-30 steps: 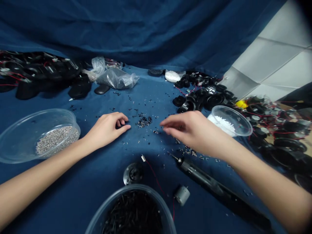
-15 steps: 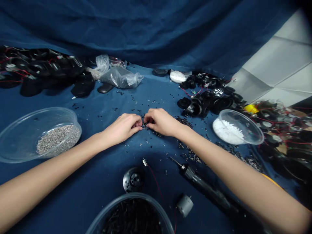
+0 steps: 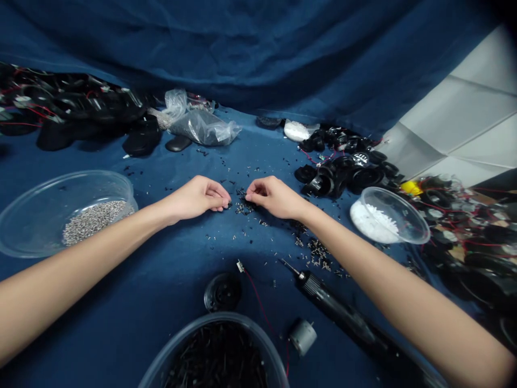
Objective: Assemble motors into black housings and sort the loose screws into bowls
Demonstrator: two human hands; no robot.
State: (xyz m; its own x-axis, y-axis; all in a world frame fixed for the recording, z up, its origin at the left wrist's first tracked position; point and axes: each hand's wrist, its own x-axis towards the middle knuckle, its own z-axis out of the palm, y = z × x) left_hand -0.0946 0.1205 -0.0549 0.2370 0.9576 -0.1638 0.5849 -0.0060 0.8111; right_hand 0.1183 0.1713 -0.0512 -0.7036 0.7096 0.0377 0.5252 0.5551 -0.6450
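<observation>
Item: small screws (image 3: 241, 195), loose pile on blue cloth (image 3: 181, 258), twelve o'clock of black disc (image 3: 222, 292). Left hand (image 3: 197, 196) and right hand (image 3: 272, 196) pinching at it, fingertips together; gathering step, finer pinching seemingly needed.

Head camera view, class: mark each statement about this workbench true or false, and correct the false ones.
1. Both hands, left hand and right hand, are at a small pile of screws on the blue cloth. True.
2. The bowl beside the left arm holds white pellets. False: it holds grey bits; the white pellets are in the bowl on the right.
3. The right hand grips the electric screwdriver. False: it lies on the cloth, untouched.
4. A small silver motor lies near the bottom bowl. True.
</observation>
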